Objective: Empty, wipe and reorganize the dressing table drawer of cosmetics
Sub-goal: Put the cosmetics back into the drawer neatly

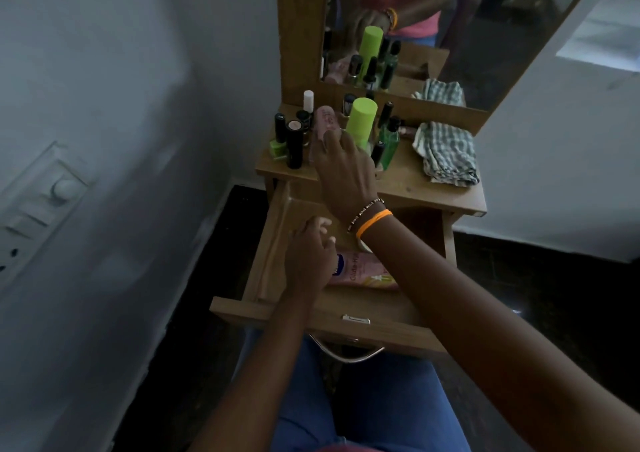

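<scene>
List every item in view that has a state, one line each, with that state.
Drawer: pulled open.
Pink tube: lying flat in the drawer.
Green-capped bottle: upright on the tabletop, capped.
Checked cloth: crumpled on the tabletop.
Right hand: reaching among the bottles; grip unclear.
Left hand: in the drawer, fingers curled, grip unclear.

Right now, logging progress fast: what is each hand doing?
Left hand: over the open drawer, fingers curled, nothing visibly held.
Right hand: on the tabletop, gripping the pink tube.
</scene>
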